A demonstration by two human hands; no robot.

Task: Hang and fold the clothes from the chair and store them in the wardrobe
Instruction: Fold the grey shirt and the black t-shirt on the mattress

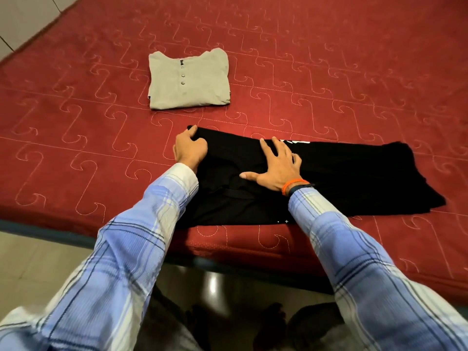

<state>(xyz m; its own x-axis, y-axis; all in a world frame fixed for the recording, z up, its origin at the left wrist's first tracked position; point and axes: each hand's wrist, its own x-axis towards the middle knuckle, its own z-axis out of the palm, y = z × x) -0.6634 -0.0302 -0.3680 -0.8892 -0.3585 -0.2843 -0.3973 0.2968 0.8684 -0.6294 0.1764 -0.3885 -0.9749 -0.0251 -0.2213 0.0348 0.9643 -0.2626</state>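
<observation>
Mid-fold on a red mattress (329, 59): left hand (190, 150) grips the black garment's (342, 173) far corner, right hand (277, 168) presses flat, fingers spread. A grey shirt (188, 79) lies folded beyond — apparently finished; wardrobe storage remains.

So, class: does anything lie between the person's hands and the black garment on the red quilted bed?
Nothing visible does. The left hand grips the black garment at its far left corner, and the right hand presses flat on its middle. The folded grey buttoned shirt lies apart, farther back.
</observation>
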